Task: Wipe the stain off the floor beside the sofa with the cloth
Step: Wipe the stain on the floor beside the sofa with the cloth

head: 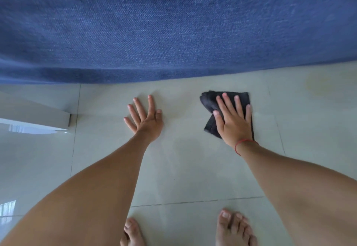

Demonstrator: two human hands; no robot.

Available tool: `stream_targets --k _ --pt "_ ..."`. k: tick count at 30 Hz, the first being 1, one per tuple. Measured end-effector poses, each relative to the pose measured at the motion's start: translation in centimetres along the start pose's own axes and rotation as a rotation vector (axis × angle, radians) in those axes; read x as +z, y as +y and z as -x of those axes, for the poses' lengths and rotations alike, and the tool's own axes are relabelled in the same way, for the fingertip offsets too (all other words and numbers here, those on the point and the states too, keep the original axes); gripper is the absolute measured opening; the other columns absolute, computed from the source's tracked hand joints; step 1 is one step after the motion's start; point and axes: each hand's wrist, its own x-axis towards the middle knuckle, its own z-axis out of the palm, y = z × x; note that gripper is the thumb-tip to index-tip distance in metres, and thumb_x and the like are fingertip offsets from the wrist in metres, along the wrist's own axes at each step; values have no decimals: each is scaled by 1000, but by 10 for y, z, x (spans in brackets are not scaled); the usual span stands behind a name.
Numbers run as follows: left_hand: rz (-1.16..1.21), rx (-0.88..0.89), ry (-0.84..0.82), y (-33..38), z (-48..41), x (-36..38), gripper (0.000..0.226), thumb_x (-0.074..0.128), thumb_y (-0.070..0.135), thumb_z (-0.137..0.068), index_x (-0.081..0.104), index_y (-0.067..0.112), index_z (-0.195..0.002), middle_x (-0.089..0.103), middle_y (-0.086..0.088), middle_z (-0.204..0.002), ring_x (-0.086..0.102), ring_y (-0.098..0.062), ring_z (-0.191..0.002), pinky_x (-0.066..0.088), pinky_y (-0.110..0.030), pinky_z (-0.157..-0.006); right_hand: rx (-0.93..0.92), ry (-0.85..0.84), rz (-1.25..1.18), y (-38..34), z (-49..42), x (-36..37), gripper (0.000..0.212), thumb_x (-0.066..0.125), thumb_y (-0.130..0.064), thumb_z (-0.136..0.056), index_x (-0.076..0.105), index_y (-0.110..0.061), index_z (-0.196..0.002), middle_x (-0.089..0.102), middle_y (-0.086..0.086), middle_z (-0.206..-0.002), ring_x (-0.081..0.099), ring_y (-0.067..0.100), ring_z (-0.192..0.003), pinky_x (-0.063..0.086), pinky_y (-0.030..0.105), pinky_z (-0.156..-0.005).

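A dark grey folded cloth (209, 101) lies on the pale tiled floor (183, 168) just in front of the blue sofa (154, 33). My right hand (233, 122) presses flat on the cloth, fingers spread, a red thread around its wrist. My left hand (144, 118) rests flat on the bare floor to the left of the cloth, fingers apart, holding nothing. A faint yellowish stain (324, 83) shows on the tiles to the right of the cloth, near the sofa's base.
The sofa's front fills the upper half of the view. A pale furniture edge (38, 116) juts in at the left. My bare feet (233, 228) stand at the bottom edge. Tile seams cross the floor.
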Motion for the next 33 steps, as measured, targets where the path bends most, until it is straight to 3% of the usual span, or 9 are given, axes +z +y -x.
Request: stream_targets --k 5,9,17,22,24,27,29,33 --pt "-14 4 -3 1 -2 0 56 13 46 -101 -15 45 -150 -31 -1 -157 -29 -23 -145 -17 -50 -115 205 91 -58 -33 -35 7 53 22 -45 -99 17 -32 -150 9 -10 -161 -1 25 -149 -4 58 -115" --pt "-4 0 1 0 -2 1 56 13 45 -100 -15 45 -149 -31 -1 -158 -29 -24 -145 -17 -51 -115 233 89 -81 -64 -50 9 54 22 -45 -100 16 -29 -151 6 -5 -161 -4 30 -148 -7 60 -113" --pt "-13 -1 -26 1 -3 0 57 13 46 -101 -17 45 -149 -34 0 -156 -31 -23 -144 -16 -52 -115 15 61 -67 -106 -45 20 53 25 -43 -100 18 -29 -151 8 -5 -161 -1 30 -148 -9 58 -113" --pt "3 16 -69 0 0 -5 58 16 45 -101 -15 43 -150 -33 1 -157 -30 -21 -145 -17 -49 -116 -190 45 -58 -94 -8 27 52 24 -43 -97 31 -29 -147 23 -5 -158 14 28 -147 0 54 -116" --pt "19 55 -10 -5 5 -5 58 17 47 -101 -11 40 -152 -29 1 -159 -27 -20 -146 -18 -48 -116 -258 32 -52 -80 6 27 51 25 -42 -97 38 -28 -144 31 -5 -155 21 28 -146 3 51 -116" --pt "-22 50 202 -22 13 -3 58 14 46 -101 -8 34 -154 -23 -2 -160 -23 -21 -147 -19 -52 -113 -317 29 5 -52 21 24 48 30 -40 -97 41 -29 -142 37 -7 -152 27 25 -144 6 47 -116" --pt "-42 -4 245 -38 16 -6 57 13 45 -101 -8 34 -154 -23 -3 -161 -23 -21 -147 -18 -53 -113 -263 34 14 -32 26 19 50 26 -42 -97 38 -30 -144 34 -10 -153 25 22 -145 5 44 -116" --pt "-39 -75 123 -70 15 -10 57 13 49 -100 -9 40 -153 -24 0 -160 -24 -21 -147 -15 -54 -115 -6 57 -50 -7 20 12 58 15 -49 -93 31 -32 -147 22 -12 -158 15 19 -148 1 44 -117"
